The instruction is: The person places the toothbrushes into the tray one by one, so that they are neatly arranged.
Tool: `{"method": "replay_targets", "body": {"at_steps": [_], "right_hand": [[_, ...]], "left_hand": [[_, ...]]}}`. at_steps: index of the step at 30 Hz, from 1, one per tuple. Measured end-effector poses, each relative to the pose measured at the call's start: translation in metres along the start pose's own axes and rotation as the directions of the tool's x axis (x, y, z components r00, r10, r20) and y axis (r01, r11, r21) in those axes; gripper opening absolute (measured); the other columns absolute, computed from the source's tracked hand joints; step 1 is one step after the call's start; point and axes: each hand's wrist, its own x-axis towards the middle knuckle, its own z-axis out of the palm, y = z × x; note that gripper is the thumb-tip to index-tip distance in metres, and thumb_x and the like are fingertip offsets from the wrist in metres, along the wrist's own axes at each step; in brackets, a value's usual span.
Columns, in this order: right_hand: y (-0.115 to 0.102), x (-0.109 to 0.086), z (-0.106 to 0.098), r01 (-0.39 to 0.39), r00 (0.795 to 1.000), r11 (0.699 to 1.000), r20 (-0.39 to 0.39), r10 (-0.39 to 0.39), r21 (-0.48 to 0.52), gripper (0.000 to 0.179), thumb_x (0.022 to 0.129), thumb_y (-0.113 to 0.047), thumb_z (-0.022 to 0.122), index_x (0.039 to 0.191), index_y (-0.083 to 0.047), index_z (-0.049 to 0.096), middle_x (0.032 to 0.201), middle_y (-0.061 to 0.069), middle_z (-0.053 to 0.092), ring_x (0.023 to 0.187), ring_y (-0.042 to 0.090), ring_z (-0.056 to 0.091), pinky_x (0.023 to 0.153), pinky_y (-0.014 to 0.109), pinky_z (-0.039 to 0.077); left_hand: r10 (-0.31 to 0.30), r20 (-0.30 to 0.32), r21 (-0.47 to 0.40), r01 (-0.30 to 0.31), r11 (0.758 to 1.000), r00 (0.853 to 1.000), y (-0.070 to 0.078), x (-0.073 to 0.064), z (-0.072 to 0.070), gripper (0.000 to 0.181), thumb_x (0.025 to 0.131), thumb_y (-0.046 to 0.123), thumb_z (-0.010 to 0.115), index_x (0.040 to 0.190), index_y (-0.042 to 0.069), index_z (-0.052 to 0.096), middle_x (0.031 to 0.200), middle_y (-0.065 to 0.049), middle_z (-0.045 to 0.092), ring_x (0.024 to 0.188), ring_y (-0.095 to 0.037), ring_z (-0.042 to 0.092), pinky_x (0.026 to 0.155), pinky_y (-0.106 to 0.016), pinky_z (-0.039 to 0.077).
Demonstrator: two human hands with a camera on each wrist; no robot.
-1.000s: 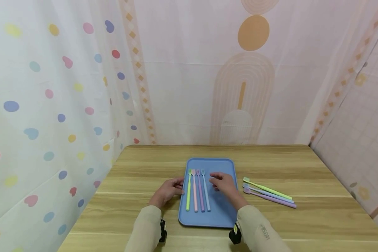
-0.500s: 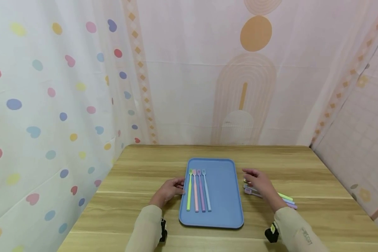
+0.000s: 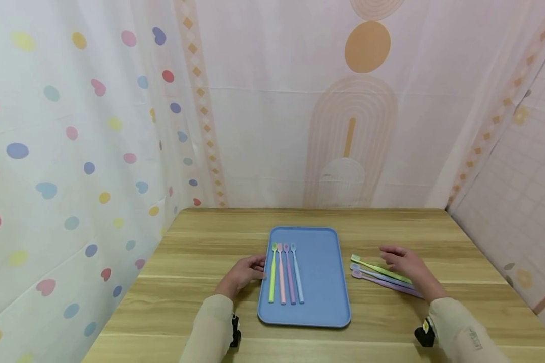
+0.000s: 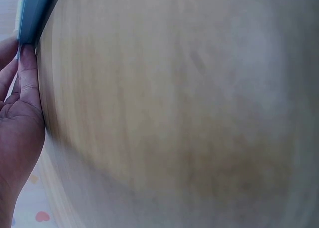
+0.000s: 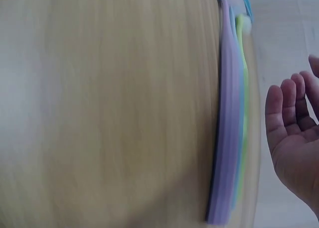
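Observation:
My left hand holds the left rim of a blue tray, thumb at the rim and fingers along its side. The left wrist view shows those fingers against the tray edge. On the tray lie a yellow-green toothbrush, a pink one, a purple one and a light blue one, side by side. Above the handles of three loose toothbrushes, yellow-green, blue and purple, hovers my right hand, fingers loosely bent and holding nothing.
The wooden table carries the tray near its middle, with the loose toothbrushes to the right of it. A patterned curtain hangs behind the table, and a dotted one on the left.
My right hand has moved right, from over the tray to over the handles of the loose toothbrushes. My left hand, the tray and the toothbrushes stay where they were.

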Motion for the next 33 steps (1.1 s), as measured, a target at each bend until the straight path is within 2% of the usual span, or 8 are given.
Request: {"method": "replay_targets", "body": {"at_steps": [6, 10, 14, 18, 21, 25, 28, 33], "right_hand": [[0.005, 0.0, -0.015, -0.02, 0.999, 1.0, 0.045, 0.021, -0.019, 0.059, 0.1, -0.032, 0.059, 0.144, 0.006, 0.045, 0.141, 0.028, 0.048, 0.116, 0.035, 0.058, 0.093, 0.041, 0.052], [0.011, 0.0, -0.022, -0.024, 0.997, 0.999, 0.075, 0.026, -0.025, 0.056, 0.099, -0.028, 0.061, 0.14, 0.007, 0.049, 0.134, 0.024, 0.056, 0.112, 0.028, 0.06, 0.089, 0.038, 0.053], [0.015, 0.001, -0.025, -0.036, 0.995, 0.999, 0.092, 0.035, 0.001, 0.051, 0.097, -0.021, 0.063, 0.137, 0.008, 0.052, 0.117, 0.013, 0.065, 0.095, 0.017, 0.061, 0.078, 0.032, 0.051], [0.018, 0.003, -0.026, -0.043, 0.995, 0.999, 0.093, 0.042, 0.008, 0.049, 0.096, -0.017, 0.064, 0.135, 0.009, 0.053, 0.1, 0.002, 0.062, 0.08, 0.013, 0.053, 0.069, 0.029, 0.047], [0.019, 0.006, -0.026, -0.021, 0.996, 0.997, 0.083, 0.028, -0.08, 0.048, 0.096, -0.021, 0.065, 0.135, 0.007, 0.056, 0.11, 0.011, 0.064, 0.087, 0.017, 0.054, 0.072, 0.031, 0.046], [0.019, 0.01, -0.021, 0.011, 0.997, 0.974, 0.076, 0.007, -0.226, 0.047, 0.095, -0.029, 0.067, 0.131, 0.0, 0.062, 0.131, 0.019, 0.06, 0.113, 0.031, 0.055, 0.088, 0.043, 0.048], [0.021, 0.014, -0.016, 0.038, 0.996, 0.955, 0.09, -0.012, -0.295, 0.046, 0.093, -0.03, 0.069, 0.128, -0.001, 0.065, 0.128, 0.02, 0.062, 0.121, 0.04, 0.052, 0.095, 0.053, 0.045], [0.024, 0.016, -0.01, 0.083, 0.994, 0.942, 0.091, -0.057, -0.325, 0.042, 0.091, -0.024, 0.072, 0.123, 0.003, 0.067, 0.121, 0.02, 0.066, 0.118, 0.041, 0.055, 0.097, 0.056, 0.042]], "left_hand": [[-0.001, 0.005, 0.007, 0.001, 1.0, 1.0, 0.001, -0.001, 0.0, 0.053, 0.081, -0.016, 0.067, 0.133, -0.008, 0.057, 0.112, -0.014, 0.062, 0.098, -0.025, 0.056, 0.088, -0.035, 0.05], [-0.006, 0.001, 0.013, 0.006, 1.0, 1.0, 0.002, -0.002, -0.001, 0.054, 0.082, -0.015, 0.067, 0.134, -0.007, 0.057, 0.113, -0.015, 0.061, 0.099, -0.026, 0.056, 0.088, -0.035, 0.05], [-0.009, 0.0, 0.011, 0.009, 1.0, 1.0, 0.003, -0.003, 0.0, 0.054, 0.082, -0.015, 0.067, 0.134, -0.007, 0.056, 0.113, -0.015, 0.061, 0.099, -0.026, 0.056, 0.088, -0.036, 0.05], [-0.003, 0.004, 0.019, 0.003, 1.0, 1.0, 0.002, -0.002, 0.0, 0.055, 0.083, -0.014, 0.067, 0.136, -0.007, 0.055, 0.113, -0.014, 0.061, 0.1, -0.025, 0.056, 0.089, -0.035, 0.05], [0.0, 0.005, 0.027, 0.0, 1.0, 1.0, 0.001, -0.001, 0.0, 0.055, 0.083, -0.014, 0.067, 0.136, -0.008, 0.054, 0.114, -0.014, 0.06, 0.1, -0.025, 0.056, 0.089, -0.035, 0.05], [-0.004, 0.004, 0.022, 0.004, 1.0, 1.0, 0.0, 0.0, -0.001, 0.055, 0.083, -0.015, 0.067, 0.136, -0.008, 0.054, 0.114, -0.014, 0.06, 0.1, -0.025, 0.056, 0.089, -0.034, 0.05], [-0.004, 0.005, 0.021, 0.004, 1.0, 1.0, -0.001, 0.0, 0.0, 0.055, 0.083, -0.014, 0.067, 0.136, -0.007, 0.055, 0.114, -0.014, 0.06, 0.1, -0.024, 0.056, 0.089, -0.034, 0.05], [0.006, 0.005, 0.027, -0.006, 1.0, 1.0, -0.002, 0.0, 0.0, 0.054, 0.083, -0.014, 0.067, 0.136, -0.007, 0.055, 0.114, -0.014, 0.061, 0.099, -0.024, 0.056, 0.089, -0.035, 0.049]]}}
